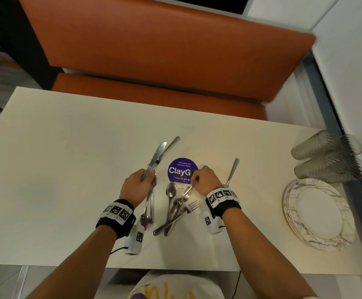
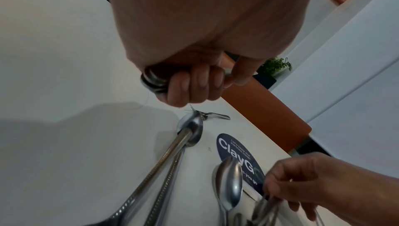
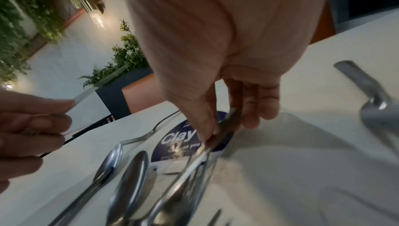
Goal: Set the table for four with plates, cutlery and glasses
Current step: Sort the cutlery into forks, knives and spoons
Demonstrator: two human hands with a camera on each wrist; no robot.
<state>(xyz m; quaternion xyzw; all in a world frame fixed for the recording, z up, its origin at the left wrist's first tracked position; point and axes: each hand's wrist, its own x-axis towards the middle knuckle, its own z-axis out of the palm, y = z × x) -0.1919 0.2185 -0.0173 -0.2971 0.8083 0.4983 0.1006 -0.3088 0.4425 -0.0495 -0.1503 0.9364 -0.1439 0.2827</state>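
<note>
White table [image 1: 67,147] | your left hand [image 1: 137,184] grips a knife [image 1: 155,158] | your right hand [image 1: 204,180] pinches cutlery from the pile [image 1: 175,210] | plates [image 1: 318,214] at 3 o'clock, glasses [image 1: 326,156] at 2.

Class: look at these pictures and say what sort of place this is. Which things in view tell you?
Probably an office pantry or canteen booth: an orange padded bench faces a plain white table, whose round sticker reads "Let's keep our pantries clean" and "Clean as you go". Planters line the wall.
</note>
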